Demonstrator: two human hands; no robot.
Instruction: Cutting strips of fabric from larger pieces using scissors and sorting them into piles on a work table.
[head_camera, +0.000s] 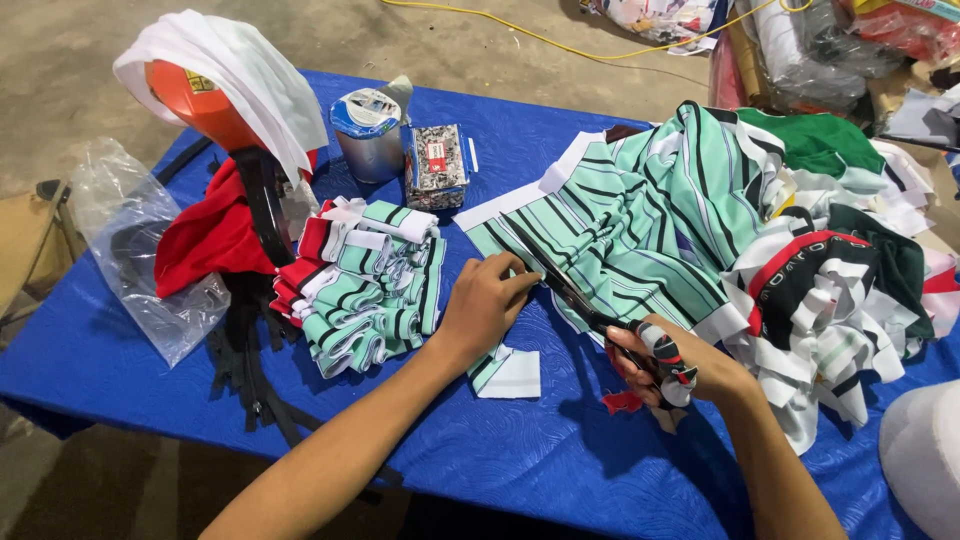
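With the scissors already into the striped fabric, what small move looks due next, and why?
Probably closing the scissors to carry the cut onward. The right hand grips the wrapped handles, the blades lie on the green striped fabric, and the left hand pins the strip's edge beside the blade tips. A cut piece already lies below that hand.

The worktop (560, 450) wears a blue cover with a faint quilted, swirled texture and a slight sheen. The striped mint fabric (650, 210) looks like smooth, soft knit cloth, as do the folded pieces (375, 290) to the left. The scissors (570, 295) have dark, dull metal blades and handles wrapped in cloth strips. At far left lies a clear, crinkled plastic bag (130, 250). The tin can (368, 135) is shiny metal. The floor (80, 60) is rough, matt concrete.
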